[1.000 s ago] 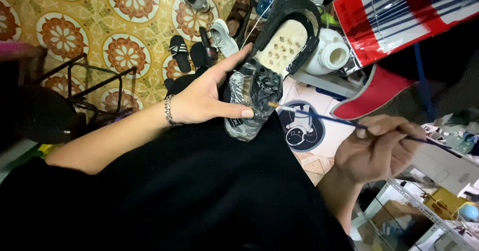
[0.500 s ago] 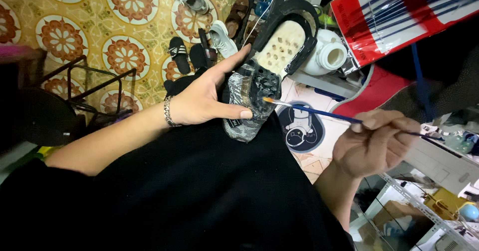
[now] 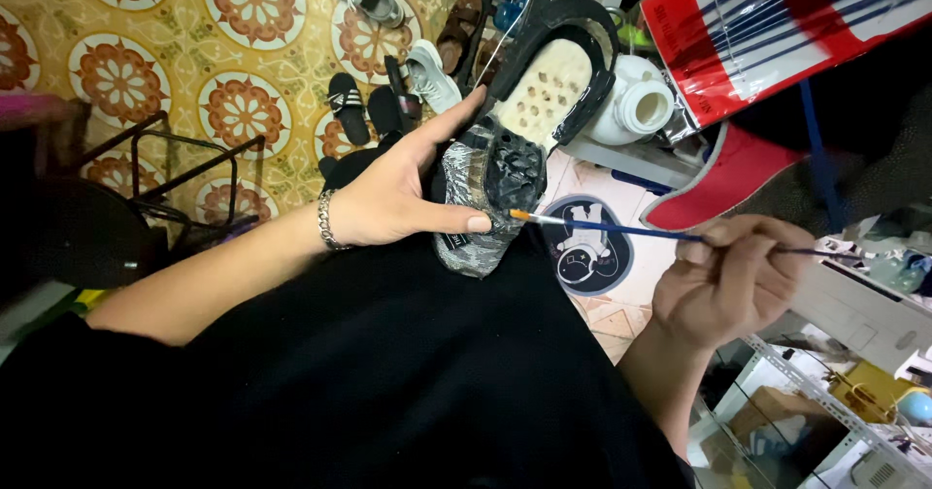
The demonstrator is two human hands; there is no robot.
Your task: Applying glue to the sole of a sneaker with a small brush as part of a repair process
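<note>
The left hand (image 3: 393, 198) squeezes the soft, light shoe (image 3: 495, 173) around its middle, while the right hand (image 3: 728, 280) pinches a thin paintbrush (image 3: 612, 227) beside it.

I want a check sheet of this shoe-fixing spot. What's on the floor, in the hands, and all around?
Surface: patterned orange and cream tiled floor.
Job's things: worn grey shoe with a black sole; thin blue-handled brush, tip at the shoe.
Clutter: black sandals, grey sneakers, white plastic jar, red and white box.
Grippers: left hand grips the shoe; right hand holds the brush.
Cables: nothing seen.
Surroundings: black metal stool, white wire shelf.
</note>
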